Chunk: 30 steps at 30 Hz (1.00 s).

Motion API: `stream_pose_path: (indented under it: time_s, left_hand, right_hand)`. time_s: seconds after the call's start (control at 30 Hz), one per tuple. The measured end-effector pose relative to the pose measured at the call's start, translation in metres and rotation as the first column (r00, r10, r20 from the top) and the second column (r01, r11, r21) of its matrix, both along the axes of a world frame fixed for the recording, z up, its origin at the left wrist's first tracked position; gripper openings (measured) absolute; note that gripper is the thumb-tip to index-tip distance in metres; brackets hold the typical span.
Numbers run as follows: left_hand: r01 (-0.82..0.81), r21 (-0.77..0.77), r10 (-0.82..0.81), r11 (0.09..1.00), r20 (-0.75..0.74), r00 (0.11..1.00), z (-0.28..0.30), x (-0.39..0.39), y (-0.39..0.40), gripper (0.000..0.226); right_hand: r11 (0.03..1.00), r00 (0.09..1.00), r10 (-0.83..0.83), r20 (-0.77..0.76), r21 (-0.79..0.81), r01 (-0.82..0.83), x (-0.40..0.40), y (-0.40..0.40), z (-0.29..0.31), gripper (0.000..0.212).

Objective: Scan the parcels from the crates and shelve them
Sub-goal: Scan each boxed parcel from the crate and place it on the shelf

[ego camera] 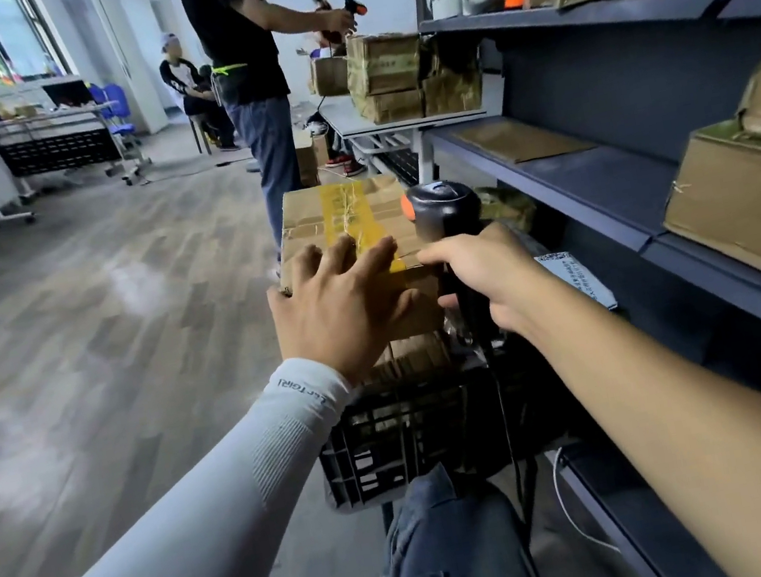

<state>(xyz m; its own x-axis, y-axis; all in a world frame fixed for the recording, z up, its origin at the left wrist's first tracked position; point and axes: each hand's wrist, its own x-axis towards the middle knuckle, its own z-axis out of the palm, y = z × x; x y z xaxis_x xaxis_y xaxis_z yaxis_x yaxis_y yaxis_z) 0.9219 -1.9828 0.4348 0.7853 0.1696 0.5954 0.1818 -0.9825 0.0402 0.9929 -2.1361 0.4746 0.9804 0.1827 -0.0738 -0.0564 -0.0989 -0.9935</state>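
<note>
Item: taped cardboard parcel (347, 223), centre frame atop black crate (394, 442), steadied under flat-fingered left hand (341, 305) while right hand (482, 276) clasped handheld scanner (448, 221) alongside, presumably for scanning before shelving.

Parcel (347, 223) atop others in crate (394, 442), left hand (342, 310) on it, scanner (451, 226) just right, in right hand (481, 271); shelves (602, 180) further right

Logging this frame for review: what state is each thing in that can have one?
Box: taped shut, atop the crate, left hand on it.
Scanner: upright, gripped by right hand.
Crate: holds parcels.
Left hand: fingers spread, resting on box.
Right hand: curled round scanner handle.
</note>
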Motion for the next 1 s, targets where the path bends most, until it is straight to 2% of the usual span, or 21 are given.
stream_pose_path:
  time_s: [0.3,0.7,0.8,0.93,1.0]
  left_hand:
    - [0.182,-0.076,-0.174,0.980,0.106,0.979,-0.002,-0.016,-0.126,0.055]
    - [0.444,-0.128,-0.437,0.887,0.080,0.896,-0.076,-0.053,-0.249,0.050]
    - [0.525,-0.142,-0.517,0.839,0.091,0.851,-0.099,-0.059,-0.271,0.048]
    - [0.604,-0.245,-0.591,0.758,0.132,0.796,-0.129,-0.065,-0.291,0.046]
    - [0.646,-0.292,-0.628,0.705,0.165,0.760,-0.144,-0.068,-0.295,0.044]
  right_hand:
    - [0.971,0.966,-0.226,0.126,0.113,0.213,-0.045,-0.128,0.007,0.013]
    - [0.909,0.895,-0.415,0.164,0.122,0.399,-0.120,-0.262,-0.074,0.024]
    - [0.864,0.851,-0.502,0.153,0.138,0.485,-0.135,-0.284,-0.101,0.026]
    - [0.811,0.794,-0.584,0.169,0.142,0.567,-0.147,-0.299,-0.131,0.036]
    - [0.781,0.765,-0.625,0.159,0.148,0.607,-0.153,-0.302,-0.143,0.026]
